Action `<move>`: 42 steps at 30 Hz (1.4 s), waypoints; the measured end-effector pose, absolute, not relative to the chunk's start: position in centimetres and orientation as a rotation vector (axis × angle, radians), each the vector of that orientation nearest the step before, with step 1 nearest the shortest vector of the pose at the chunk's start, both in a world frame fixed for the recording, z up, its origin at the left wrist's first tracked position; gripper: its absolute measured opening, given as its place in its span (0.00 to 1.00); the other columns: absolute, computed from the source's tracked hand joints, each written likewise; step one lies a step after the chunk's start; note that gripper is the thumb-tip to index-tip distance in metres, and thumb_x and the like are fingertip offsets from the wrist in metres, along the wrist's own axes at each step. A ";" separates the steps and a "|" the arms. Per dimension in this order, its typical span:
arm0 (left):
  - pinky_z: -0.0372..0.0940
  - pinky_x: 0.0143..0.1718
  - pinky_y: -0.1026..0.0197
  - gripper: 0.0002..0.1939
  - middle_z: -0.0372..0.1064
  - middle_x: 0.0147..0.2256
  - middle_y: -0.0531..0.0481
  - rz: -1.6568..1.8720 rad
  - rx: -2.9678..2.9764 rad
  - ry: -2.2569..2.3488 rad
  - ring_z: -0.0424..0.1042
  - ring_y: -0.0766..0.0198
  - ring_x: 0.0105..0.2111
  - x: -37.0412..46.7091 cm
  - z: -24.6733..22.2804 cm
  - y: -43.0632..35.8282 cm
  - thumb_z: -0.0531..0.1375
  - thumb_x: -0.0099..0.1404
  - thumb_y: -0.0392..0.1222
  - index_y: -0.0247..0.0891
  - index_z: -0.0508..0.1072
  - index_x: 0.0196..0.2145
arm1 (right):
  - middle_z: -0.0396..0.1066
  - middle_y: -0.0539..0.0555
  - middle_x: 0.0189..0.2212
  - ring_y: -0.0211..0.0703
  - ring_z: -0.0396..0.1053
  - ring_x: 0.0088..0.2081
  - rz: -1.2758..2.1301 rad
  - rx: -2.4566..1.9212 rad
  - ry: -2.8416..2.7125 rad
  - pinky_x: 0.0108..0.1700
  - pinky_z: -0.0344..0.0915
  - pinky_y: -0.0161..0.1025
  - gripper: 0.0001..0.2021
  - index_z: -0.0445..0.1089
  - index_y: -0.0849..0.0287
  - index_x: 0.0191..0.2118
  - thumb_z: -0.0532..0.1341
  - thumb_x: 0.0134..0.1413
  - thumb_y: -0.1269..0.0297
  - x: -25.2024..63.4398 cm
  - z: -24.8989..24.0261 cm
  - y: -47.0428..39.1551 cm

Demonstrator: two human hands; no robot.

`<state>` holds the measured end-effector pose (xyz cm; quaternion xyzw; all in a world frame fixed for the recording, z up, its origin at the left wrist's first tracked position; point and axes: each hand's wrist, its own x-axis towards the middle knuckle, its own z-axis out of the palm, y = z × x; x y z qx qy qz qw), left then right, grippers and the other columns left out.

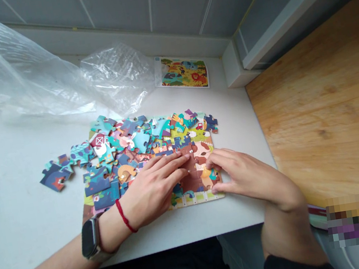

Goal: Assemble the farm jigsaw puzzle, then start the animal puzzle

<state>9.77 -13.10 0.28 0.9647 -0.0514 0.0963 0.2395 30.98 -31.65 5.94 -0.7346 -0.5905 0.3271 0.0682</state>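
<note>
A rectangular puzzle board (200, 198) lies on the white table, its left and upper parts covered by a heap of loose puzzle pieces (140, 141). My left hand (159, 178), with a watch and a red string at the wrist, rests flat on the board's middle, fingers stretched over brown pieces. At the board's right edge, my right hand (228, 170) curls its thumb and fingers around a piece with orange and teal parts (207, 174). The piece lies in the right column, and its right side is hidden by the fingers.
Clear plastic wrap (117, 78) spreads over the table's back left. A picture card (183, 72) lies behind the board. Several loose pieces (55, 174) extend left of the board. A wooden surface (329, 121) is at the right, and tiled walls stand behind.
</note>
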 end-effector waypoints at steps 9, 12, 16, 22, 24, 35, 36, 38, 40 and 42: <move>0.64 0.67 0.48 0.23 0.69 0.68 0.43 0.248 2.625 -0.132 0.68 0.53 0.68 9.7 0.2 -13.1 0.53 0.70 0.28 0.38 0.74 0.59 | 0.75 0.51 0.44 0.49 0.74 0.46 0.968 -2.228 -1.785 0.45 0.66 0.42 0.16 0.66 0.53 0.42 0.74 0.56 0.70 31.0 6.1 -31.7; 0.65 0.66 0.48 0.22 0.69 0.68 0.42 0.258 2.629 -0.130 0.69 0.53 0.67 9.7 0.2 -13.1 0.53 0.70 0.28 0.37 0.74 0.59 | 0.75 0.52 0.43 0.49 0.74 0.45 0.953 -2.229 -1.783 0.44 0.66 0.42 0.16 0.66 0.53 0.41 0.74 0.56 0.70 30.9 6.1 -31.7; 0.65 0.65 0.47 0.22 0.69 0.68 0.43 0.276 2.648 -0.142 0.69 0.52 0.67 9.7 0.2 -13.1 0.53 0.70 0.28 0.37 0.74 0.58 | 0.75 0.52 0.44 0.49 0.74 0.45 0.958 -2.227 -1.783 0.43 0.66 0.41 0.15 0.65 0.53 0.41 0.73 0.58 0.68 30.8 6.0 -31.7; 0.66 0.64 0.47 0.19 0.70 0.67 0.43 0.303 2.662 -0.148 0.70 0.52 0.66 9.8 0.3 -13.2 0.52 0.76 0.31 0.37 0.74 0.58 | 0.73 0.52 0.43 0.49 0.73 0.45 0.995 -2.246 -1.768 0.43 0.65 0.41 0.16 0.64 0.53 0.41 0.74 0.58 0.68 30.7 6.2 -31.6; 0.66 0.64 0.48 0.17 0.71 0.66 0.43 0.323 2.664 -0.147 0.71 0.52 0.66 9.9 0.3 -13.2 0.52 0.78 0.33 0.37 0.75 0.58 | 0.73 0.52 0.43 0.49 0.73 0.45 0.999 -2.250 -1.766 0.44 0.65 0.41 0.17 0.63 0.53 0.40 0.74 0.58 0.68 30.7 6.2 -31.6; 0.67 0.62 0.49 0.15 0.72 0.65 0.43 0.377 2.676 -0.157 0.72 0.52 0.64 10.0 0.3 -13.2 0.52 0.80 0.35 0.36 0.77 0.55 | 0.74 0.52 0.43 0.47 0.73 0.42 0.943 -2.232 -1.777 0.41 0.64 0.39 0.15 0.65 0.53 0.39 0.73 0.58 0.68 30.7 6.0 -31.7; 0.67 0.62 0.49 0.15 0.73 0.65 0.43 0.378 2.675 -0.158 0.72 0.52 0.63 10.0 0.3 -13.2 0.52 0.80 0.35 0.36 0.77 0.55 | 0.74 0.52 0.43 0.47 0.73 0.42 0.942 -2.231 -1.773 0.41 0.64 0.39 0.15 0.65 0.53 0.39 0.73 0.58 0.68 30.7 6.0 -31.7; 0.67 0.62 0.50 0.15 0.72 0.65 0.43 0.368 2.674 -0.157 0.72 0.53 0.64 10.0 0.3 -13.2 0.52 0.80 0.35 0.36 0.77 0.55 | 0.75 0.52 0.43 0.47 0.73 0.43 0.944 -2.227 -1.764 0.41 0.64 0.39 0.15 0.65 0.53 0.39 0.74 0.58 0.68 30.7 6.0 -31.7; 0.66 0.63 0.49 0.15 0.72 0.65 0.43 0.356 2.672 -0.152 0.71 0.53 0.64 9.9 0.3 -13.2 0.52 0.80 0.35 0.37 0.76 0.56 | 0.75 0.51 0.43 0.47 0.73 0.43 0.952 -2.215 -1.749 0.42 0.64 0.39 0.15 0.67 0.53 0.40 0.75 0.57 0.67 30.8 5.9 -31.7; 0.66 0.64 0.49 0.16 0.71 0.66 0.42 0.333 2.670 -0.153 0.71 0.52 0.65 9.9 0.4 -13.1 0.52 0.79 0.34 0.37 0.76 0.56 | 0.76 0.51 0.42 0.47 0.74 0.43 0.945 -2.214 -1.710 0.43 0.64 0.39 0.13 0.69 0.53 0.41 0.75 0.58 0.65 31.0 5.8 -31.6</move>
